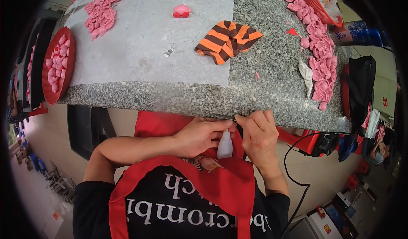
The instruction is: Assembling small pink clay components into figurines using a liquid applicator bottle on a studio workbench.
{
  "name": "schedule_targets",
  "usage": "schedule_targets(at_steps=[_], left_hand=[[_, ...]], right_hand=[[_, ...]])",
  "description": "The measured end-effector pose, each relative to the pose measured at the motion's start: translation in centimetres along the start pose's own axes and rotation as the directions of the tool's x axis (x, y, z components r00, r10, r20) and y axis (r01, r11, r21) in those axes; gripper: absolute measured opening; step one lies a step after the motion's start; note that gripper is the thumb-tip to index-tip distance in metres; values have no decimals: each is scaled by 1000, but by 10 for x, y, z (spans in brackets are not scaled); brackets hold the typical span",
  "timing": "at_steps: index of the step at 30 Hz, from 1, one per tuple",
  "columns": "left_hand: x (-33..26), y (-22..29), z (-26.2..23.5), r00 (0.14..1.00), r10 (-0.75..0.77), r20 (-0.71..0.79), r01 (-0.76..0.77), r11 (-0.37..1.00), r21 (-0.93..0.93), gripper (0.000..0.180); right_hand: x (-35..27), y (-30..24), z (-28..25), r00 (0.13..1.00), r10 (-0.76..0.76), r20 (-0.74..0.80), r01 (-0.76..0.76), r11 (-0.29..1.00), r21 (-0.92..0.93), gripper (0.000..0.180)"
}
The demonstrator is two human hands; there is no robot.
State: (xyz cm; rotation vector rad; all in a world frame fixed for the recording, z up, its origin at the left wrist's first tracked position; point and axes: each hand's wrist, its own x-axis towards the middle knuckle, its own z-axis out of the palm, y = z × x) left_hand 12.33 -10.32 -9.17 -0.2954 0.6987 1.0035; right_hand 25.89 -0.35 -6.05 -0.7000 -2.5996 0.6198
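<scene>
At the table's near edge, my left hand point(196, 133) is closed with its fingers at the neck of a small translucent white squeeze bottle point(225, 147), nozzle up. Close beside it, my right hand point(259, 136) pinches the end of a thin, dark metal tool point(223, 117), whose exact kind I cannot make out. The tool spans the gap between both hands, just above the bottle tip. Whatever small piece may lie between the fingertips is hidden. Farther off on the table sit a pink round figure with red feet point(182, 11) and an orange-and-brown striped cloth point(227, 40).
A white sheet point(140, 48) covers the left of the granite table point(272, 99). Pink soft pieces point(321, 48) line the right side, near a red basket point(314, 3). At left stands a red tray point(47, 84) of pink pieces. A black cable point(297, 179) hangs at right.
</scene>
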Motion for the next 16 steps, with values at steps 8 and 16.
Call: schedule_targets(at_steps=[8,16], left_hand=[[-1,0,4,997,37,-62,-31,995,94,21],[-1,1,10,995,27,-99,-20,997,75,22]], right_hand=[[3,2,-3,1000,-14,-4,14,998,64,21],[7,7,-5,999,-25,27,23,995,94,21]])
